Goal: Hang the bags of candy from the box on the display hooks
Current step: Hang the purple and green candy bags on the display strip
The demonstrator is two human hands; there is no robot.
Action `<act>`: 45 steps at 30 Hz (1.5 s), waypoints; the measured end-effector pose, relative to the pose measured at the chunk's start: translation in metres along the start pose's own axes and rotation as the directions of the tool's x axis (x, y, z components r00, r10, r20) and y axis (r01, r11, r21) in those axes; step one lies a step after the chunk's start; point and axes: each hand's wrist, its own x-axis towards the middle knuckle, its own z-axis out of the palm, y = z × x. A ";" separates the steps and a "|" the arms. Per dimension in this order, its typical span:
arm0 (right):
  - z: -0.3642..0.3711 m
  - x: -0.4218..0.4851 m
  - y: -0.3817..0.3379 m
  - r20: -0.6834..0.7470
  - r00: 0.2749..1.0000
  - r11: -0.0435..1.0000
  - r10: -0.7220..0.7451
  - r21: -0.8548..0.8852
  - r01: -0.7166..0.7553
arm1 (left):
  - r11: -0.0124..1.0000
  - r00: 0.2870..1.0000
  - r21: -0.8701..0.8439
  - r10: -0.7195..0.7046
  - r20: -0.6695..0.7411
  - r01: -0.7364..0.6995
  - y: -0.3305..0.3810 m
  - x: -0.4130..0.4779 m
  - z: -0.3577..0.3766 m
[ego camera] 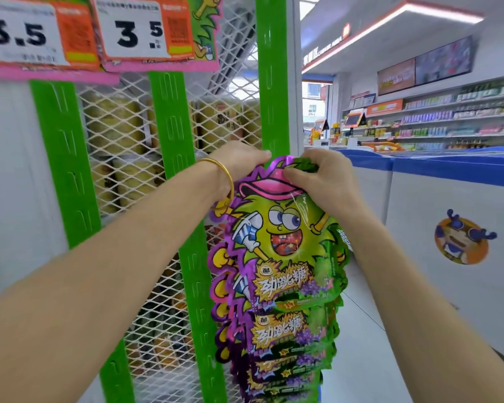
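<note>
Gripping the bunched tops of the candy bags (277, 257), the left hand (239, 158) and the right hand (320, 175) hold them up against the green slotted upright (271, 82) in the head view. The left fingers curl over the top edge and the right thumb pinches the pink cap printed on the front bag. The bags hang in an overlapping fan below the hands, in front of the white mesh panel (122, 141) and left of the blue-topped chest freezer (448, 199). A gold bangle (224, 175) sits on the left wrist, and price cards (134, 33) reading 3.5 hang far above. The step looks like threading the bags onto a hook. No hook or box shows, so the next move calls for lining the bags' hang holes up with the prong by feel, then letting go.
</note>
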 end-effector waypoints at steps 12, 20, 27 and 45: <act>0.014 -0.025 0.011 0.122 0.992 0.999 0.040 -0.030 -0.037 | 0.998 0.996 -0.005 0.068 0.050 -0.068 -0.010 -0.010 -0.005; 0.017 -0.042 0.012 -0.125 0.990 0.981 0.060 -0.178 -0.082 | 0.844 0.883 0.376 0.453 -0.120 -0.382 -0.039 -0.049 0.004; 0.051 -0.150 -0.018 -0.116 0.985 0.987 -0.125 0.084 0.135 | 0.818 0.807 0.370 0.541 -0.237 -0.439 -0.134 -0.144 0.013; 0.291 -0.502 0.069 0.994 -0.093 0.997 0.062 -0.065 -0.030 | 0.872 0.949 0.408 -0.312 0.040 0.270 -0.450 -0.302 0.018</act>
